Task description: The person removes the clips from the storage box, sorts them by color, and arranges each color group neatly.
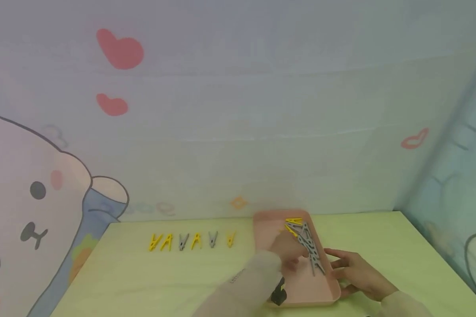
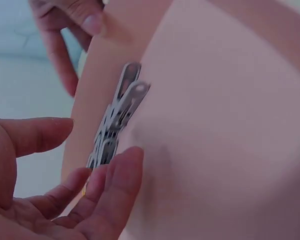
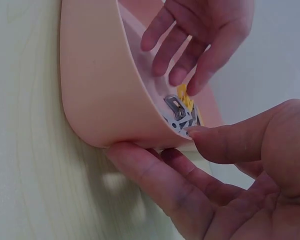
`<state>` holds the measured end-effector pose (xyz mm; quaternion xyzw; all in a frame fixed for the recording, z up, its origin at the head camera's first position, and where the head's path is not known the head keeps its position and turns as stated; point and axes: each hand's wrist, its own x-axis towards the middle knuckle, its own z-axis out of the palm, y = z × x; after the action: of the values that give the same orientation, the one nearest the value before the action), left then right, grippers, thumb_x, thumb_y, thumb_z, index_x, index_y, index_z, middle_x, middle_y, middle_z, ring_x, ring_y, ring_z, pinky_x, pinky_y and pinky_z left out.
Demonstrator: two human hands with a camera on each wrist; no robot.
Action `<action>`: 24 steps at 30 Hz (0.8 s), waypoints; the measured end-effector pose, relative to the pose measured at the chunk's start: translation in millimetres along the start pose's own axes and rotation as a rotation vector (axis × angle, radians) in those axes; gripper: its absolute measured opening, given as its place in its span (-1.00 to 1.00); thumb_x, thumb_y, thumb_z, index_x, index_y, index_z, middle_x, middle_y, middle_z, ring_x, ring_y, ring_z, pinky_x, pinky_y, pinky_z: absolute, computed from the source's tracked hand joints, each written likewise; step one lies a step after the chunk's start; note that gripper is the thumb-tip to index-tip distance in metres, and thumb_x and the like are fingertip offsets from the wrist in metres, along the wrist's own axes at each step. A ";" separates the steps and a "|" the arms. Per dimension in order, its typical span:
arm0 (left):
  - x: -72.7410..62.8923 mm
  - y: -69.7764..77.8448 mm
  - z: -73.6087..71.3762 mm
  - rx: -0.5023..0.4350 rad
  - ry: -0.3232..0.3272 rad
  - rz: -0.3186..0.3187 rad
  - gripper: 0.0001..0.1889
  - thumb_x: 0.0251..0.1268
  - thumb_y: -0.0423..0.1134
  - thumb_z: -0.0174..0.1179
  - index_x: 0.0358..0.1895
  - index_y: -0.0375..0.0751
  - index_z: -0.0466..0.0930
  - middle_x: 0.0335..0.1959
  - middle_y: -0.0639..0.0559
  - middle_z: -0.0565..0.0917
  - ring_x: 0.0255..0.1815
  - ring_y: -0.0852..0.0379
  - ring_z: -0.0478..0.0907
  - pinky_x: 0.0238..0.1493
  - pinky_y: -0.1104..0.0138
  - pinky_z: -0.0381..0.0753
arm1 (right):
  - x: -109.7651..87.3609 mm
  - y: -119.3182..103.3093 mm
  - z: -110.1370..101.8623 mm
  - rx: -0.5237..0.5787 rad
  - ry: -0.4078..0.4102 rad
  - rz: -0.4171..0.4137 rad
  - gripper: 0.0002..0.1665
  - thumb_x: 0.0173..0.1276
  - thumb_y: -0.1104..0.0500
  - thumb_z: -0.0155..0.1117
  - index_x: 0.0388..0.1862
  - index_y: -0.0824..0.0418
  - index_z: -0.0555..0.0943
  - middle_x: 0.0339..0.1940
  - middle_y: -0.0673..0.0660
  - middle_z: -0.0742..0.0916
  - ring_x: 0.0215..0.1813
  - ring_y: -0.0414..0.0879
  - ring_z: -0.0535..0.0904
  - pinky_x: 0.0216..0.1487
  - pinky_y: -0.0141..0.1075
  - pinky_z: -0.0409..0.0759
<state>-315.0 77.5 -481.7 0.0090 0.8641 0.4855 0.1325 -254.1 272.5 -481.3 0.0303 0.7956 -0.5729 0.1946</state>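
Observation:
A pink tray point(image 1: 271, 293) holds a loose heap of grey clothespins point(image 1: 307, 240) and a few yellow clothespins point(image 1: 293, 220) along its right side. My left hand point(image 1: 288, 247) hangs over the tray, right beside the heap and slightly blurred. In the left wrist view its fingers are spread and loosely bent near the grey clothespins, holding nothing. Against the tray's right wall, my right hand point(image 1: 358, 274) touches it with spread fingers. One fingertip point(image 3: 197, 134) lies right at the rim in the right wrist view, while others rest along the outer wall.
Left of the tray, several yellow and grey clothespins point(image 1: 184, 241) stand apart in a row on the pale green table point(image 1: 143, 281). A printed cloth point(image 1: 222, 110) hangs behind the table's back edge, and another cloth point(image 1: 460, 185) hangs at the right.

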 end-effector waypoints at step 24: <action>-21.7 29.9 43.6 0.398 0.121 -0.068 -0.39 -0.37 -0.10 0.57 -0.07 -0.23 0.66 -0.20 -0.04 0.67 -0.23 -0.01 0.58 -0.16 0.15 0.60 | 0.9 -0.6 6.3 0.010 -0.033 -0.042 -0.15 0.32 0.43 0.22 0.53 0.44 0.09 0.04 0.33 0.65 -0.10 0.14 0.68 -0.31 0.01 0.69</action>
<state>-287.0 126.7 -473.3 -0.0234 0.9491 0.3002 0.0922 -253.4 266.3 -482.8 0.0052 0.7898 -0.5814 0.1955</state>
